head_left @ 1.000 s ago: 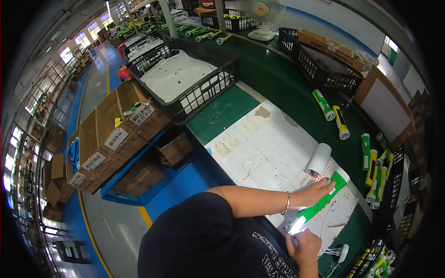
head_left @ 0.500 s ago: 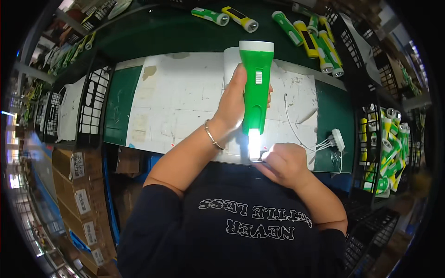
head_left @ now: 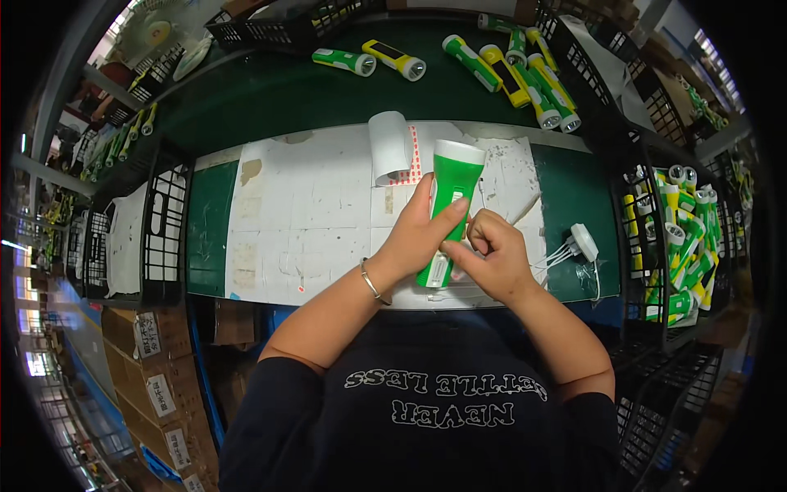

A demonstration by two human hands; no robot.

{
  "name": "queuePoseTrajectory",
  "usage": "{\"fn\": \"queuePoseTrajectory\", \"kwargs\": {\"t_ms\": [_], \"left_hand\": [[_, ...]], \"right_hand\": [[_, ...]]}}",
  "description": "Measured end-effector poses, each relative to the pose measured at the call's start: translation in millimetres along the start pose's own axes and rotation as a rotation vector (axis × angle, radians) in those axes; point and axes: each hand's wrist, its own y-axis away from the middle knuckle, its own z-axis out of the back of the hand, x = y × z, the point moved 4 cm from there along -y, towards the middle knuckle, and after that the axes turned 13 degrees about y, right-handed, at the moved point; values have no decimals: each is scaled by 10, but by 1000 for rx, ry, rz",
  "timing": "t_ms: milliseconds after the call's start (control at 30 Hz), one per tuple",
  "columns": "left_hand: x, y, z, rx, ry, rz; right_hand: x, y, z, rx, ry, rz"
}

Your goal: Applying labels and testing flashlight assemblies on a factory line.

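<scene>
My left hand [head_left: 416, 238] is wrapped around a green and white flashlight [head_left: 449, 190], which points away from me over the white work mat [head_left: 303, 221]. My right hand [head_left: 489, 256] pinches at the flashlight's near end with fingers curled. A roll of white labels with a strip of red stickers [head_left: 392, 148] lies just beyond the flashlight's head. A white plug with cables [head_left: 580, 242] rests to the right of my right hand.
Several green and yellow flashlights [head_left: 525, 70] lie on the green table at the back. A black crate at the right [head_left: 676, 246] holds more of them. Black wire baskets [head_left: 160, 221] stand at the left, cardboard boxes [head_left: 160, 361] below them.
The flashlight's lit near end has gone dark, and my right hand has closed in on that end. The view has shifted to sit squarely over the mat.
</scene>
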Motion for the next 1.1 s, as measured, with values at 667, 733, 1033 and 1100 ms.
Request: {"fn": "queuePoseTrajectory", "kwargs": {"t_ms": [667, 733, 1033, 1100], "left_hand": [[-817, 395, 257, 207, -1572, -30], [-827, 409, 271, 196, -1556, -14], [-466, 278, 141, 272, -1055, 103], [-364, 277, 105, 262, -1031, 93]], "right_hand": [[-449, -129, 471, 395, -435, -245], [-449, -156, 458, 436, -436, -264], [-342, -245, 313, 441, -379, -207], [-353, -262, 295, 366, -264, -204]]}}
